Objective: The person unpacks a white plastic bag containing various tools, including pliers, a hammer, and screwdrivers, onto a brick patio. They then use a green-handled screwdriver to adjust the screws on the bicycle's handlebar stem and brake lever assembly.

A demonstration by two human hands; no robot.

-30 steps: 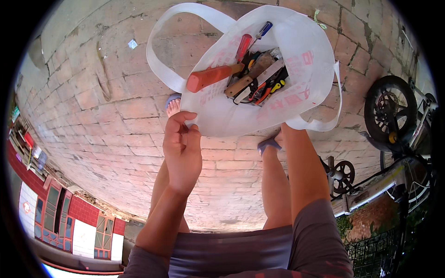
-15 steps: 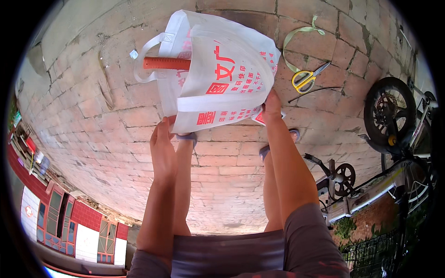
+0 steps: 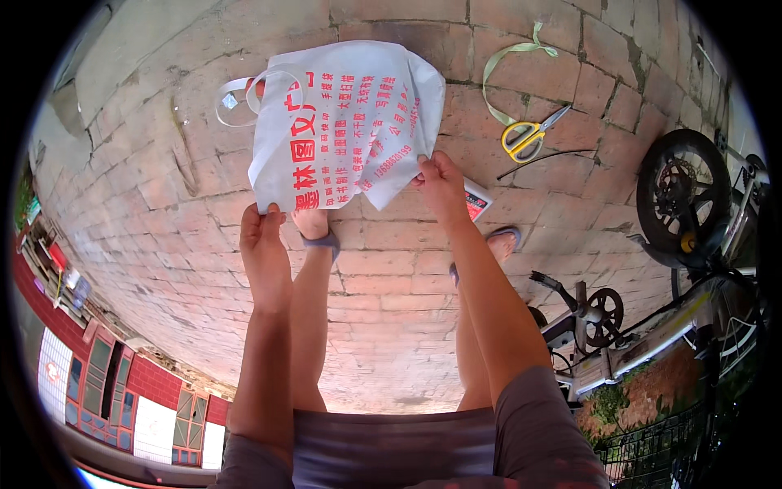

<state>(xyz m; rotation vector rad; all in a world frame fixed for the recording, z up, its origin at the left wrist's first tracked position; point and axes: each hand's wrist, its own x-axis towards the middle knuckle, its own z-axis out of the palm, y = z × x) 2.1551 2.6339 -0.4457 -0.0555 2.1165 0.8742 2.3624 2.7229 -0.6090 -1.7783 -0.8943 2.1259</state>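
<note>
A white fabric bag point(image 3: 342, 130) with red printing and loop handles lies flattened over on the brick ground in front of me, its tools hidden apart from a sliver of orange point(image 3: 256, 90) at its upper left. My left hand point(image 3: 265, 228) pinches the bag's near left corner. My right hand point(image 3: 437, 181) has fingers closed on its near right edge. Beside that hand is a flat red-and-white item point(image 3: 475, 200), partly covered. Yellow-handled scissors point(image 3: 523, 142), a pale green strap point(image 3: 497, 69) and a thin dark cord point(image 3: 544, 163) lie to the right.
A dark bicycle frame and wheel point(image 3: 683, 196) fill the right side, with pedal and crank point(image 3: 603, 318) near my right leg. My sandalled feet point(image 3: 318, 236) stand just behind the bag. A building with red-framed windows point(image 3: 98, 383) and some clutter are at the lower left.
The bag has tipped from open, showing tools, to lying printed side up. The scissors, strap and flat item have come into view. Both hands have shifted left with the bag.
</note>
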